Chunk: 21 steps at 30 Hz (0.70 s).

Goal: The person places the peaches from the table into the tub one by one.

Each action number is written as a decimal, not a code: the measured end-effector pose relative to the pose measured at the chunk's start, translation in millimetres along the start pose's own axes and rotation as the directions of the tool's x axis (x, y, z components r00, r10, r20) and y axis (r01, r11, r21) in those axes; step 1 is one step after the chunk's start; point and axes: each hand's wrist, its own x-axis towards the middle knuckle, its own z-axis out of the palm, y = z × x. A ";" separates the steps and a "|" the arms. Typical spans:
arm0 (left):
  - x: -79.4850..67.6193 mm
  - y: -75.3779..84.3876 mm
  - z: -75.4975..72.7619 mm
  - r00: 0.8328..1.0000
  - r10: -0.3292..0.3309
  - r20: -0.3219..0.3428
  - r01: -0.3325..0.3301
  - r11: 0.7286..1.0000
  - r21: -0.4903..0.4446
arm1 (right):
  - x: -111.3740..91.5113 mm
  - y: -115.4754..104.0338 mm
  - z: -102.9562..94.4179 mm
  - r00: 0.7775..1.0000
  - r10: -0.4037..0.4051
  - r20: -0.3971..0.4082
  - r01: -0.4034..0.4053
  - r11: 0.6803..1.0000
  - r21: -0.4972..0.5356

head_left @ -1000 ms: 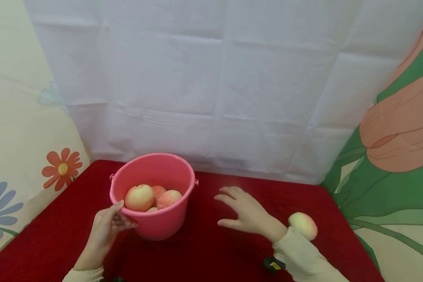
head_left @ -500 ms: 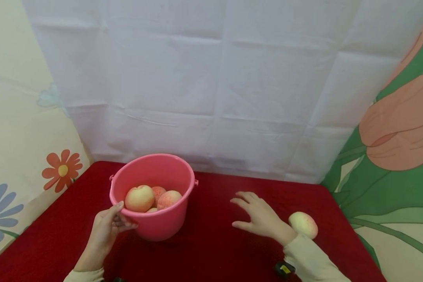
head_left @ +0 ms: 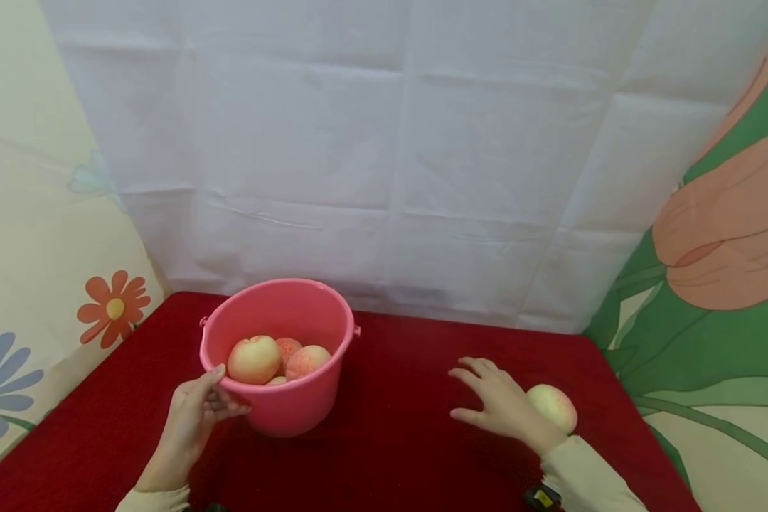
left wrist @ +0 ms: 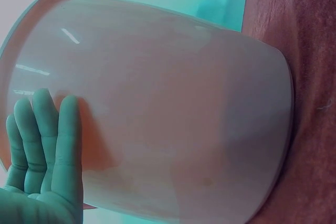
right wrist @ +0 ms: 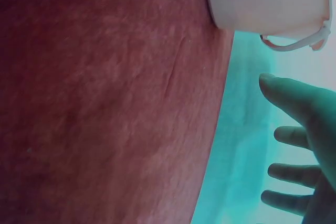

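A pink bucket point(head_left: 294, 409) stands at the left, its mouth towards me, with several peaches point(head_left: 254, 360) inside. My left hand point(head_left: 188, 423) holds its near rim, thumb at the edge and fingers on the outer wall. In the left wrist view those fingers point(left wrist: 68, 140) lie along the bucket's side point(left wrist: 168, 98). My right hand point(head_left: 502, 407), fingers spread and holding nothing, hovers over the cloth right of the bucket. A single peach point(head_left: 555, 405) lies just beyond its wrist, partly covered by it. The right wrist view shows the spread thumb and fingers point(right wrist: 294, 174).
A red cloth point(head_left: 384, 462) covers the table. Behind it hangs a creased white sheet point(head_left: 384, 163); flower-patterned cloths point(head_left: 710, 348) flank both sides. The bucket's handle point(right wrist: 299, 44) hangs on its far side in the right wrist view.
My right hand has moved right and slightly nearer, away from the bucket and towards the lone peach, fingers still spread. The left hand and bucket have stayed in place.
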 end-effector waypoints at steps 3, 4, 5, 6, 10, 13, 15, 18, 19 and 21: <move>0.2 -1.1 0.3 1.000 0.014 0.001 -0.014 1.000 -0.006 | -6.7 4.5 -1.4 1.000 0.018 -0.011 -0.018 1.000 -0.001; 0.3 -1.6 0.4 1.000 0.018 -0.002 -0.018 1.000 -0.008 | -8.9 6.5 -1.7 1.000 0.028 -0.013 -0.028 1.000 -0.004; 0.5 -1.9 0.6 1.000 0.020 -0.002 -0.020 1.000 -0.008 | -11.1 8.6 -2.2 0.999 0.039 -0.016 -0.040 0.999 -0.007; 0.6 -2.2 0.7 1.000 0.021 -0.002 -0.021 1.000 -0.008 | -13.3 10.7 -2.9 0.999 0.050 -0.019 -0.050 0.999 -0.009; 0.9 -3.1 0.4 1.000 0.024 0.002 -0.024 1.000 -0.015 | -21.5 19.4 -4.9 0.997 0.081 -0.019 -0.082 0.997 -0.016; 0.6 -3.2 -0.2 1.000 0.024 -0.003 -0.024 1.000 -0.017 | -26.9 24.5 -4.2 0.997 0.082 -0.016 -0.082 0.996 -0.025; 0.2 -3.0 -0.4 1.000 0.022 -0.008 -0.022 1.000 -0.013 | -30.4 27.5 -2.6 0.997 0.078 -0.021 -0.079 0.996 -0.040; -0.4 -2.8 -0.6 1.000 0.022 -0.004 -0.022 1.000 -0.015 | -35.0 31.8 0.3 0.996 0.079 -0.040 -0.082 0.994 -0.068; -0.5 -2.8 -0.5 1.000 0.026 -0.001 -0.026 0.999 -0.018 | -36.7 33.2 1.0 0.995 0.087 -0.047 -0.090 0.993 -0.076; -0.6 -3.0 -0.5 0.999 0.035 0.008 -0.035 0.999 -0.025 | -40.2 36.5 1.6 0.992 0.115 -0.056 -0.120 0.988 -0.095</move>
